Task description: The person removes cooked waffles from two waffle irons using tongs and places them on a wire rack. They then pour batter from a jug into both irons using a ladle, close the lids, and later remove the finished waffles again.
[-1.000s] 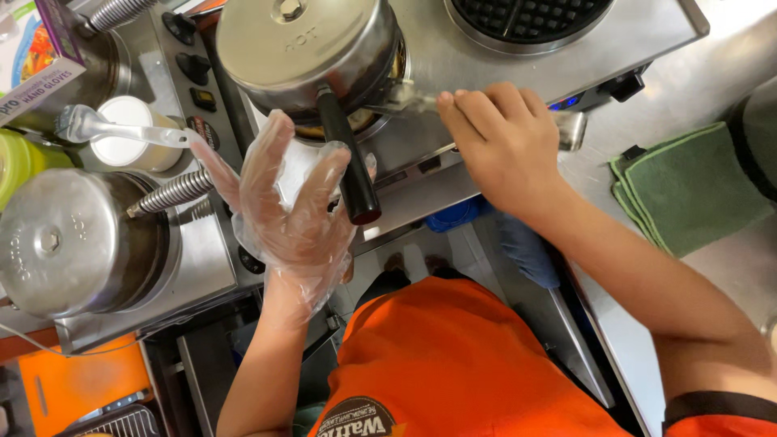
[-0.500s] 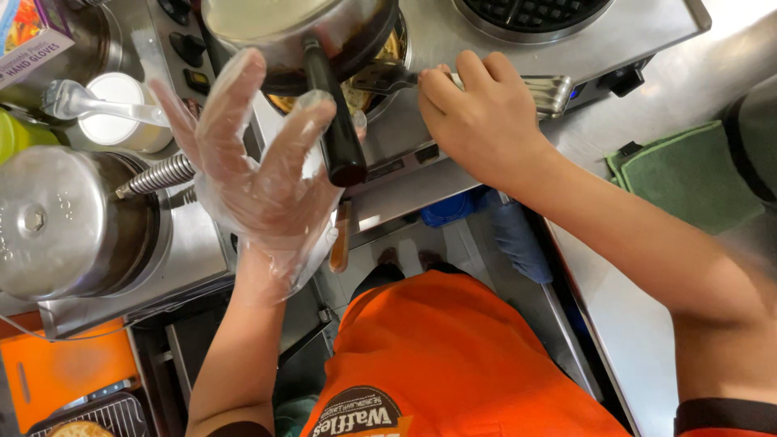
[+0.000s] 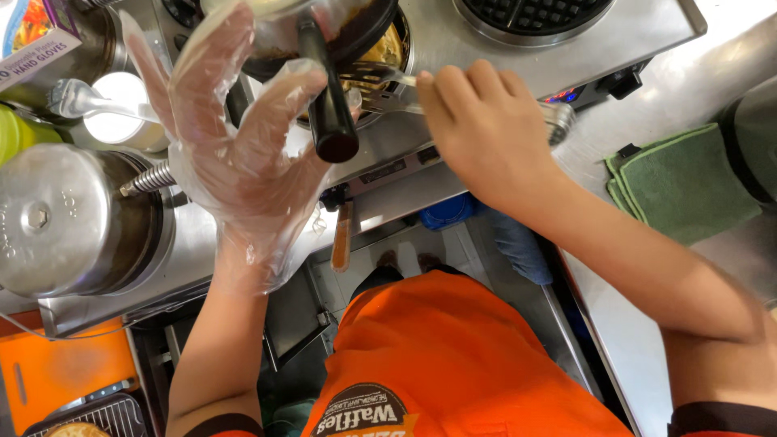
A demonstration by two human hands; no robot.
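Nearest the camera is the person's orange shirt [image 3: 453, 356], with both forearms reaching up toward twelve o'clock over a steel surface [image 3: 647, 48]. The left hand [image 3: 243, 154], inside a loose clear glove, is spread wide with its fingers [image 3: 212, 57] apart; it grips nothing and hovers just at nine o'clock of the black handle [image 3: 328, 89] of the middle waffle iron [image 3: 356, 40], whose lid stands raised. The right hand [image 3: 494, 129], bare, is closed around the grip of a metal fork [image 3: 380, 85], whose tines reach toward ten o'clock into the open iron, at the golden waffle [image 3: 387, 44] lying in it. In my judgement the lift goes best if the tines slide flat under the waffle's edge rather than stabbing it, while the gloved hand stays off the hot plate and steadies only the handle. At eight o'clock sits a closed round iron [image 3: 65, 218] with a coiled spring handle [image 3: 150, 178]; beyond it a white cup [image 3: 121, 117] holding a clear spoon. A folded green cloth [image 3: 688, 182] lies at three o'clock. A second grid plate [image 3: 534, 12] at one o'clock is cut off by the frame; most of the waffle is hidden by the lid and handle, so how well it is cooked cannot be told.
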